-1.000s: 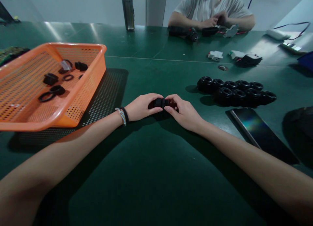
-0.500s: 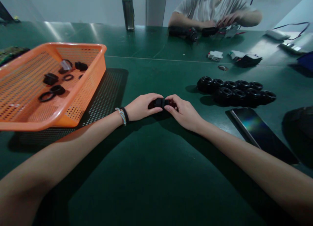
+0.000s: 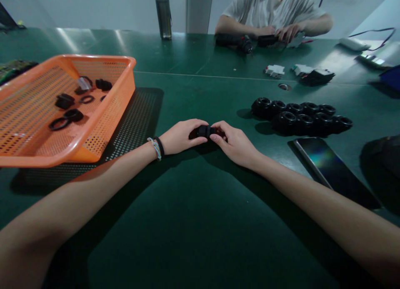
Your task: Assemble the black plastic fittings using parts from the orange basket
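Note:
A small black cable gland [image 3: 204,131] lies sideways between my two hands, just over the green table [image 3: 200,222]. My left hand [image 3: 183,135] is closed around its left end, thumb in front and fingers behind. At the other end, my right hand [image 3: 233,141] pinches it between thumb and fingertips. Both its ends are partly covered by my fingers. To the right, several shiny black cable glands [image 3: 304,119] stand upright in two rows.
At left sits an orange perforated basket [image 3: 108,133] with loose black rings and fittings. A phone [image 3: 331,168] lies right of my right forearm. Farther back are a bottle [image 3: 163,16], a power drill [image 3: 236,42], small white parts [image 3: 275,71] and a person [image 3: 271,14] handling something.
My hands and the cable gland stay almost exactly in place. Across the table, the other person's hands have shifted slightly.

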`<control>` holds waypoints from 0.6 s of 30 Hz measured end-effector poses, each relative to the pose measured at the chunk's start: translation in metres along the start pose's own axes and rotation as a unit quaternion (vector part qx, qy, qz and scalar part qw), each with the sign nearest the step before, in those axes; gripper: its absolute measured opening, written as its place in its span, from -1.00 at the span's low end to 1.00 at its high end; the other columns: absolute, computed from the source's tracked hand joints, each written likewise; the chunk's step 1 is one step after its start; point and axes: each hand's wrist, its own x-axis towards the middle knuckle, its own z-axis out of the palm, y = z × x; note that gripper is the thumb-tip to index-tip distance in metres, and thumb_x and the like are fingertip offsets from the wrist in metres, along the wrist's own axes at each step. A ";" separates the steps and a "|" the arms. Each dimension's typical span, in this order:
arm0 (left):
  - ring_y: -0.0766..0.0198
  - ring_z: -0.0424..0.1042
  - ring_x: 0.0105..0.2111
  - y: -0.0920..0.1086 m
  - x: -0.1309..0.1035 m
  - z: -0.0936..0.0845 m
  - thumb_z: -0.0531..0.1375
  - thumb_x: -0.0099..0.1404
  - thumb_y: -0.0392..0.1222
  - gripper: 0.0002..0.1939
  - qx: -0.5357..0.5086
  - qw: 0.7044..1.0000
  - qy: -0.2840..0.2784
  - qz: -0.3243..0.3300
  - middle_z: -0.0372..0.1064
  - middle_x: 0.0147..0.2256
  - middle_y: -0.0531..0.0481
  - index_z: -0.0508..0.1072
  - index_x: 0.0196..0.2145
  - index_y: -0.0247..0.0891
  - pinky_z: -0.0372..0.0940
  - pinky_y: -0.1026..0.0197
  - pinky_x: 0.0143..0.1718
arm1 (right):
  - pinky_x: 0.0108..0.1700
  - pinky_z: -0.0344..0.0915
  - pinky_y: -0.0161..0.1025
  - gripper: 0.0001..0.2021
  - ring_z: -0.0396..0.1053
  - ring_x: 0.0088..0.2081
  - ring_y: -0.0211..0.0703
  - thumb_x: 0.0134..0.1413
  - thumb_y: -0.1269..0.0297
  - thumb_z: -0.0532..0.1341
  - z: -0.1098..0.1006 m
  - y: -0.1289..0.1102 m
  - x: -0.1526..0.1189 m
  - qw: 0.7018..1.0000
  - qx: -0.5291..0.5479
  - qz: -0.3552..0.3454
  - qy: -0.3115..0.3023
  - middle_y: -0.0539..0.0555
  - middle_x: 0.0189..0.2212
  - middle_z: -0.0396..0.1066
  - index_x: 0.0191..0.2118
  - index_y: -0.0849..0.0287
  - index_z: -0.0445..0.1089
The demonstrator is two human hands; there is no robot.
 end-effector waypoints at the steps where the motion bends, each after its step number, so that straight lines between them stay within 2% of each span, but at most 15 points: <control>1: 0.18 0.38 -0.11 0.000 0.000 0.000 0.15 0.23 -0.18 -0.66 0.000 1.000 0.001 0.002 0.39 -0.10 -0.15 0.33 -0.05 -0.36 0.26 0.16 -0.09 | -0.36 0.15 -0.23 -0.82 0.30 -0.37 -0.14 0.13 0.25 0.04 0.000 0.000 0.000 1.000 -0.001 0.000 -0.001 0.12 -0.35 0.39 -0.21 0.21 0.26; 11: 0.20 0.39 -0.13 -0.002 0.000 0.002 0.16 0.23 -0.19 -0.66 0.002 1.000 0.005 0.013 0.40 -0.11 -0.14 0.34 -0.06 -0.36 0.27 0.18 -0.11 | -0.36 0.13 -0.26 -0.85 0.30 -0.39 -0.16 0.15 0.24 0.03 0.001 0.002 0.001 1.000 -0.015 -0.019 0.008 0.08 -0.40 0.39 -0.28 0.18 0.27; 18: 0.21 0.39 -0.13 -0.003 0.000 0.001 0.16 0.23 -0.19 -0.67 0.000 1.000 0.009 0.016 0.40 -0.11 -0.13 0.33 -0.06 -0.36 0.27 0.18 -0.10 | -0.35 0.15 -0.24 -0.82 0.31 -0.37 -0.14 0.14 0.22 0.03 0.001 0.002 0.001 1.000 -0.005 -0.015 0.009 0.09 -0.40 0.39 -0.25 0.19 0.27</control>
